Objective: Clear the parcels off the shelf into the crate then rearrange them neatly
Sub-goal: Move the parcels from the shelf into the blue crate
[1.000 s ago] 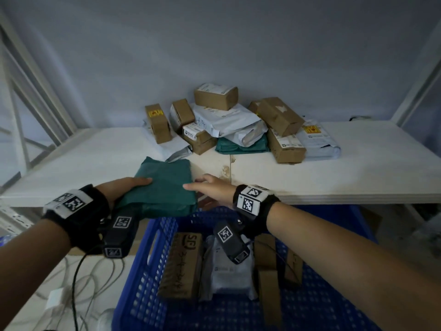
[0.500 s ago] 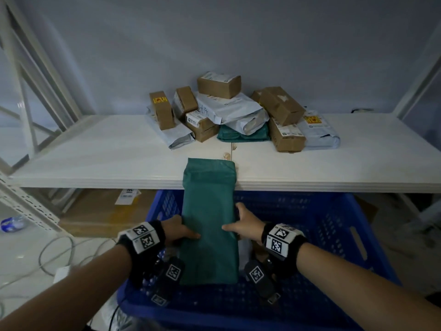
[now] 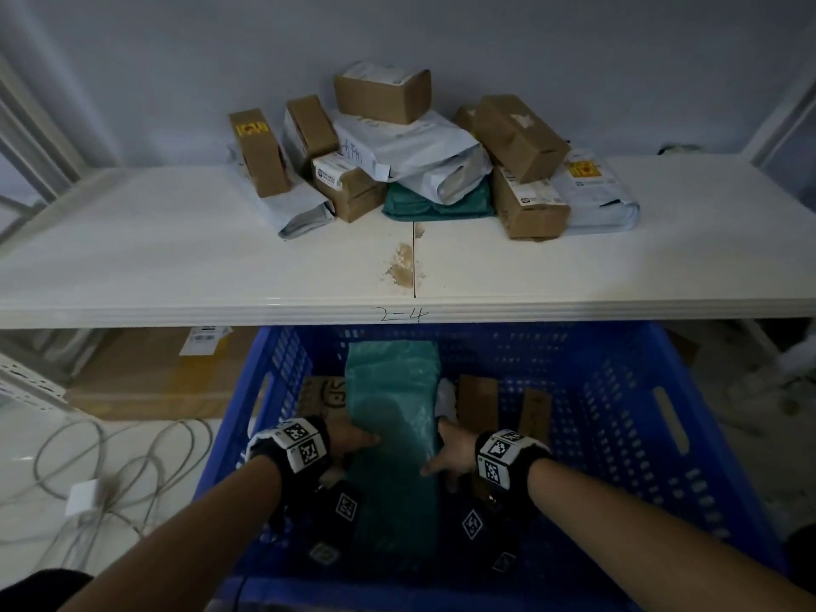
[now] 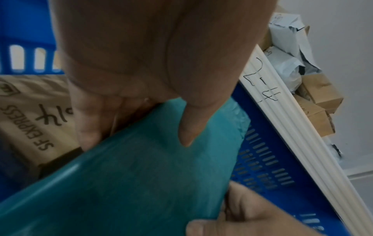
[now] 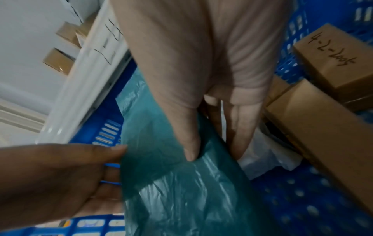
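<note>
Shelf (image 3: 176,258): white board across the head view, "2-4" handwritten on its front edge; it is the landmark for all below.
Crate (image 3: 618,413): blue, perforated walls, directly below and in front of the shelf's front edge.
Parcel pile (image 3: 424,156): at the back middle of the shelf, against the wall; brown cardboard boxes, pale grey mailer bags and one green bag lying under them.
Green parcel (image 3: 393,426): long teal plastic mailer inside the crate, below the shelf's "2-4" mark, its far end pointing at the shelf edge; it is held between both hands over other parcels.
SF Express box (image 3: 324,395): brown carton in the crate, on the left of the green parcel, below the shelf edge.
Narrow boxes (image 3: 479,404): two brown cartons in the crate, on the right of the green parcel; one bears handwritten "4-2-2005" in the right wrist view.
White bag (image 5: 268,156): crumpled, in the crate between the green parcel and the narrow boxes.
Left hand (image 3: 353,441): clamped on the green parcel's left edge, thumb on top, fingers underneath.
Right hand (image 3: 450,450): clamped on the parcel's right edge, thumb pressed on top, fingers down its side.
Cables (image 3: 110,470): pale loops on the floor, below the shelf's left part, beside the crate.
</note>
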Demonstrator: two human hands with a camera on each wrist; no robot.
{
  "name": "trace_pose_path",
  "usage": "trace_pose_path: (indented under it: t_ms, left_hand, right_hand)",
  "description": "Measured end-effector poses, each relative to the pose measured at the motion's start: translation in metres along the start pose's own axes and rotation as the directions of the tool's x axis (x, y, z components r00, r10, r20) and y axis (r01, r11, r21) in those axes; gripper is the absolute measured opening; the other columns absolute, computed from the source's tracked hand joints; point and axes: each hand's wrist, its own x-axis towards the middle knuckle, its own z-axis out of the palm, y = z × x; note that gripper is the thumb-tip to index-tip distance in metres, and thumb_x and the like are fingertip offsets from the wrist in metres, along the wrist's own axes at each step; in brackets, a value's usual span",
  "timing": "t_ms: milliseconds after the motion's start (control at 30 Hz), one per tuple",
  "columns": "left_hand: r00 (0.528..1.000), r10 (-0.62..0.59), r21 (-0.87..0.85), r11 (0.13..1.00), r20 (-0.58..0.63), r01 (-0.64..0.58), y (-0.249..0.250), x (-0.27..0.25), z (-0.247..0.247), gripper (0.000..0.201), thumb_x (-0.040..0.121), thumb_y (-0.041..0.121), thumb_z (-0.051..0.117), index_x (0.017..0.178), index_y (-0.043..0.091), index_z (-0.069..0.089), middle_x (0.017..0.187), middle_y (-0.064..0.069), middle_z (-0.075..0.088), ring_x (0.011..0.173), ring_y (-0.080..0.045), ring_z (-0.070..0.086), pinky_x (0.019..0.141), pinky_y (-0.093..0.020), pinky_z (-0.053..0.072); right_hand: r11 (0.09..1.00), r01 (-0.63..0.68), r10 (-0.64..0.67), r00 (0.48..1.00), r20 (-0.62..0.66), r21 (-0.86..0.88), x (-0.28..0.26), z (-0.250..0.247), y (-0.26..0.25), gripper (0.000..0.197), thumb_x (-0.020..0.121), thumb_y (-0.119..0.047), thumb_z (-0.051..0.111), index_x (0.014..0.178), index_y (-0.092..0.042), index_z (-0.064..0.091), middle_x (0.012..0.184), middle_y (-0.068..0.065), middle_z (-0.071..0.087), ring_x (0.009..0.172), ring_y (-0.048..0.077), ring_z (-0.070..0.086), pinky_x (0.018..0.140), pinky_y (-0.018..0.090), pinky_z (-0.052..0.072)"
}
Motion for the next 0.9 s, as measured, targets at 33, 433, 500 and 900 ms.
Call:
trace_pose_path:
  t_ms: [33,433,500,900]
  left_hand:
    - [1.000,-0.025,-0.012,1.000,-0.006,0.025,-0.001,0.005,0.000,0.045,0.094,0.011,0.052,0.135,-0.005,0.042,0.139,-0.018,0.048,0.128,-0.032,0.048,0.100,-0.033,0.041]
    - [0.965,-0.240,-0.013,0.970,0.108,0.243,0.000,0.033,-0.004,0.018,0.096,0.024,0.050,0.086,0.010,0.048,0.083,-0.007,0.051,0.071,-0.017,0.052,0.063,-0.027,0.046]
    - [0.976,-0.180,0.014,0.984,0.118,0.180,0.005,0.035,-0.012,0.020,0.095,0.013,0.050,0.079,0.003,0.054,0.082,-0.016,0.051,0.071,-0.023,0.053,0.066,-0.033,0.043]
    - [0.952,0.233,-0.263,0.923,-0.196,-0.280,0.155,-0.031,-0.092,0.019,0.096,0.024,0.051,0.085,0.009,0.052,0.096,-0.010,0.060,0.086,-0.023,0.060,0.074,-0.028,0.048]
  right_hand:
    - [0.999,-0.024,0.025,1.000,0.017,-0.024,0.003,0.003,0.003,0.106,0.083,-0.032,0.074,0.153,-0.008,-0.002,0.158,0.009,0.016,0.138,0.032,0.032,0.102,0.036,0.044]
    - [0.988,-0.155,0.156,0.971,0.183,-0.022,0.023,0.013,0.017,0.065,0.094,-0.024,0.060,0.147,-0.008,0.025,0.141,0.014,0.047,0.119,0.029,0.058,0.102,0.040,0.047]
    - [0.992,-0.124,0.121,0.971,0.207,0.000,0.017,0.000,0.008,0.055,0.095,-0.025,0.058,0.141,-0.008,0.032,0.135,0.014,0.052,0.113,0.027,0.060,0.102,0.041,0.048]
    - [0.926,0.376,-0.369,0.883,-0.290,-0.034,-0.076,-0.149,-0.098,0.029,0.089,-0.022,0.066,0.114,-0.008,0.061,0.110,0.011,0.065,0.097,0.026,0.063,0.081,0.034,0.050]
